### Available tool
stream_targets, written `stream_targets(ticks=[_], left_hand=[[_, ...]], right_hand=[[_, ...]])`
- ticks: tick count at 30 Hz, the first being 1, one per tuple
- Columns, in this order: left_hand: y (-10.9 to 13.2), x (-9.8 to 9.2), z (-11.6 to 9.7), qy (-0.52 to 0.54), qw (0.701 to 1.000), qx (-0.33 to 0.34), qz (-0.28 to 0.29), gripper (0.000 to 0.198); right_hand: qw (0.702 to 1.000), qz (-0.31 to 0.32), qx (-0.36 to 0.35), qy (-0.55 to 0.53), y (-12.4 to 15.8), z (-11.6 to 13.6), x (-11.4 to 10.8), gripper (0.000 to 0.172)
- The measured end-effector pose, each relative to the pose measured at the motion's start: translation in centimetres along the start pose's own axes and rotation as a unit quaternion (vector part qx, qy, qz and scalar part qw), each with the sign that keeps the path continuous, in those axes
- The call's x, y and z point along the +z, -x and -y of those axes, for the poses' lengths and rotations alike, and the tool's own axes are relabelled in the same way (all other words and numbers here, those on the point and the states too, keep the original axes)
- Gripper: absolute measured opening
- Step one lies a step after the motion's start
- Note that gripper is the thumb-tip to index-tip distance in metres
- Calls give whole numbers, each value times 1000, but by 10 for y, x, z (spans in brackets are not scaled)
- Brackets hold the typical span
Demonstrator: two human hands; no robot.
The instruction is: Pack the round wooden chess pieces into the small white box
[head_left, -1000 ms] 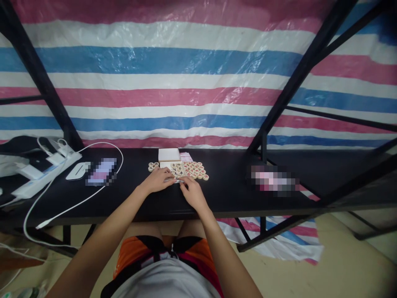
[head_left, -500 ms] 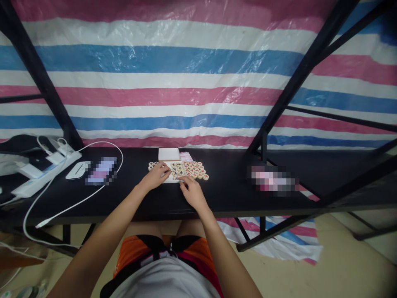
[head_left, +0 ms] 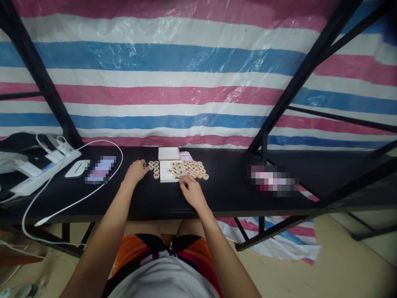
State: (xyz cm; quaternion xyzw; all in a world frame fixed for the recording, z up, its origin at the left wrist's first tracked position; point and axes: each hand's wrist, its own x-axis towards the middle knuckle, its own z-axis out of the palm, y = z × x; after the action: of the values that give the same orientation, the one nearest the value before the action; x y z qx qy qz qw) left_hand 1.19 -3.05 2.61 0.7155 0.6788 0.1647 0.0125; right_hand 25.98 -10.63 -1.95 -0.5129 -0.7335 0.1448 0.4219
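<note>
My left hand (head_left: 137,170) is left of the small black-marked group of xiangqi pieces (head_left: 156,169). Its fingertips are pinched around a piece that they partly cover. Between my hands lies an open white box (head_left: 166,178) with several black-marked pieces (head_left: 176,167) inside. At the box's near right corner is my right hand (head_left: 192,192), its fingers bent over the edge and the thumb lower down, so it seems to hold the corner. Several red-marked pieces (head_left: 195,169) sit together right of the box.
Behind the box stands a white lid (head_left: 169,153) beside a pink printed paper (head_left: 186,156). A phone (head_left: 101,169), a white cable (head_left: 74,203) and a power strip (head_left: 46,171) occupy the left of the black table (head_left: 229,194). A blurred item (head_left: 273,180) lies right.
My left hand has moved left, from over the box to the outer side of the small group, uncovering the box's left part. My right hand has stayed at the box's corner.
</note>
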Motion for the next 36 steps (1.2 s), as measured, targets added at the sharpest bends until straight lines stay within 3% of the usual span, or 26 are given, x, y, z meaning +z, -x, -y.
stream_targets(ticks=[2, 6, 11, 18, 36], left_hand=[[0, 2, -1, -3, 1000, -2, 25, 24], [3, -1, -4, -9, 1000, -19, 20, 39], [7, -9, -5, -33, 996, -67, 42, 31], [6, -5, -3, -13, 997, -61, 52, 25], [4, -1, -1, 14, 997, -60, 35, 31]], right_hand=[[1000, 0, 1, 2, 0, 0, 0, 27], [1000, -1, 1, 2, 0, 2, -1, 27], [1000, 0, 2, 6, 0, 0, 0, 27], [1000, 0, 3, 5, 0, -1, 1, 27], [1000, 0, -1, 4, 0, -1, 1, 26]])
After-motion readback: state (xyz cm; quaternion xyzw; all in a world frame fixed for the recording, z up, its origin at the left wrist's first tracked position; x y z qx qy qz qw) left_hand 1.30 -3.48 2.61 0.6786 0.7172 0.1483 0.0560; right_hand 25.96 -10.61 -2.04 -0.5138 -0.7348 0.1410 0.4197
